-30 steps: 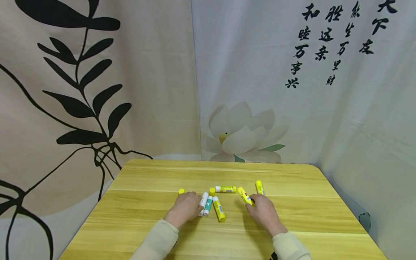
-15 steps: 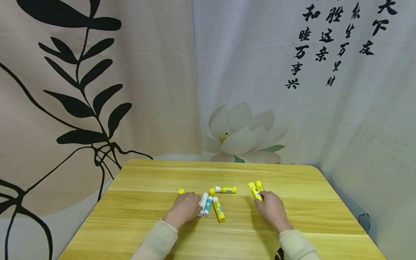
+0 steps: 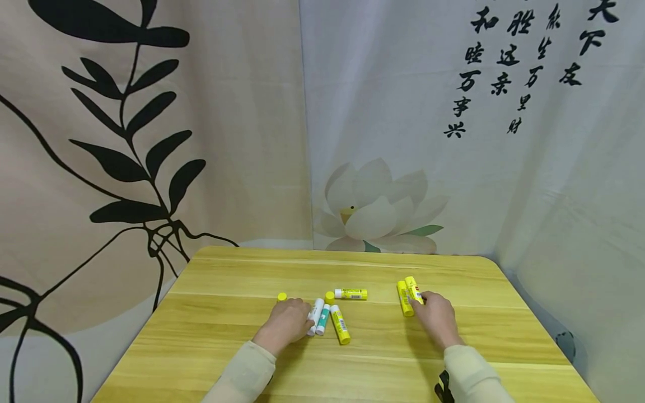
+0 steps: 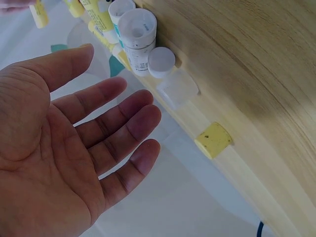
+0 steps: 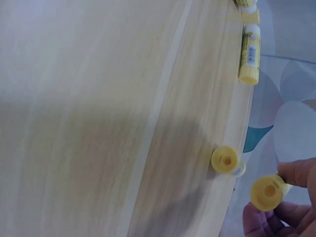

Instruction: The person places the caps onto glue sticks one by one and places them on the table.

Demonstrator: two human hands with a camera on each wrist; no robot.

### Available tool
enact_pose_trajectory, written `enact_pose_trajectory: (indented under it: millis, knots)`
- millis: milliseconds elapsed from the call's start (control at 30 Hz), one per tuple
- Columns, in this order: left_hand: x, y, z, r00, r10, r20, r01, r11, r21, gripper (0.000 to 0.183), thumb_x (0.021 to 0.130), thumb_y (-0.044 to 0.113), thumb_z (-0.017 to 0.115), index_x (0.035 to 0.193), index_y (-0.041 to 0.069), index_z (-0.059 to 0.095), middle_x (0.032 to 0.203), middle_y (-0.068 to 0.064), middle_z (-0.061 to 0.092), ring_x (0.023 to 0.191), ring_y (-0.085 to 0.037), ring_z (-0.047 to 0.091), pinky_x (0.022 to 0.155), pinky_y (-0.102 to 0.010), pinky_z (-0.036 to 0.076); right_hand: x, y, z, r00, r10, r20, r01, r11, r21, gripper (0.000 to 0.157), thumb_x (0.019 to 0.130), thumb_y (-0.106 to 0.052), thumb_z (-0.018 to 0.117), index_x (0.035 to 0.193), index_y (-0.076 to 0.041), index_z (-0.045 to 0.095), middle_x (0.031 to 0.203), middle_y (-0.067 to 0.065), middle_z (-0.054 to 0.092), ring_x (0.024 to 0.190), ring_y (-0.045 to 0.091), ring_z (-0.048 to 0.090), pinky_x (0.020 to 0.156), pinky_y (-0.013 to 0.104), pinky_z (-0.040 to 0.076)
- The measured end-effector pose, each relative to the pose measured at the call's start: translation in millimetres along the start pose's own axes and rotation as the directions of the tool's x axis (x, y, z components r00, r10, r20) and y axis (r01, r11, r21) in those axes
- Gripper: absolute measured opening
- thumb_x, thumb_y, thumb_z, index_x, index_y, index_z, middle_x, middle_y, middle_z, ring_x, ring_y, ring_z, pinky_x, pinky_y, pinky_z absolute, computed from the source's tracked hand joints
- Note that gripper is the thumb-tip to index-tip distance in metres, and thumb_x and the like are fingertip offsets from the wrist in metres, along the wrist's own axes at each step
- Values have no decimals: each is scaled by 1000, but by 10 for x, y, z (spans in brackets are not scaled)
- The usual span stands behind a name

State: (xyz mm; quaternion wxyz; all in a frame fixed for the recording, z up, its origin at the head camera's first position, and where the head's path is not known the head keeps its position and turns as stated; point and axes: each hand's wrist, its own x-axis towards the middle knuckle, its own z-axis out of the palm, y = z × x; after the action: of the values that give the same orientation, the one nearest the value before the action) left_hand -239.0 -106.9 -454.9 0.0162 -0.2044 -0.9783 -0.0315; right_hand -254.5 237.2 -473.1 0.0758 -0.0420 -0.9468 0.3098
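My right hand (image 3: 437,319) pinches a yellow glue stick (image 3: 413,288) between thumb and fingers; its round base (image 5: 266,192) faces the camera in the right wrist view. Close on its left lies another yellow glue stick (image 3: 405,298). My left hand (image 3: 284,324) is low over the table beside a white glue stick (image 3: 316,316), its fingers relaxed and apart in the left wrist view, with nothing in the palm. Near those fingers are a white cap (image 4: 162,62), a translucent white piece (image 4: 177,89) and a yellow cap (image 4: 214,139).
Between the hands lie a teal-and-white glue stick (image 3: 323,319), a slanted yellow glue stick (image 3: 340,324), a yellow cap-like piece (image 3: 330,297) and a sideways yellow glue stick (image 3: 351,294). The wooden table (image 3: 252,274) ends at a printed curtain (image 3: 252,140).
My right hand has carried the yellow glue stick rightward and slightly away from me, past the other one, so it is now on that one's right side. The left hand has stayed put.
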Motion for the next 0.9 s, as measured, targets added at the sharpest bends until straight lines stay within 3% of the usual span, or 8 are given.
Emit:
enact_pose_trajectory:
  millis: [333, 567, 900]
  knots:
    - [-14, -1, 4, 1000, -3, -1, 3, 1000, 7, 21, 90, 28, 72, 83, 10, 65, 74, -3, 57, 69, -19, 57, 61, -37, 49, 84, 143, -17, 996, 72, 54, -73, 997, 14, 37, 96, -19, 58, 111, 14, 64, 88, 17, 67, 66, 22, 53, 55, 32, 42]
    - [-21, -22, 36, 1000, 8, -8, -7, 1000, 12, 23, 89, 29, 73, 80, 11, 63, 72, -1, 54, 67, -17, 55, 59, -36, 48, 147, 230, 20, 991, 113, 79, -111, 994, -25, 29, 95, -21, 58, 84, 5, 65, 70, 8, 57, 61, 22, 49, 54, 31, 38]
    - [-20, -23, 37, 1000, -12, 25, 11, 1000, 16, 24, 91, 31, 72, 82, 10, 64, 73, 0, 54, 69, -17, 55, 62, -36, 49, 188, 313, 85, 986, 141, 84, -136, 989, -65, 29, 94, -21, 62, 76, 2, 60, 68, 9, 55, 59, 22, 48, 53, 30, 38]
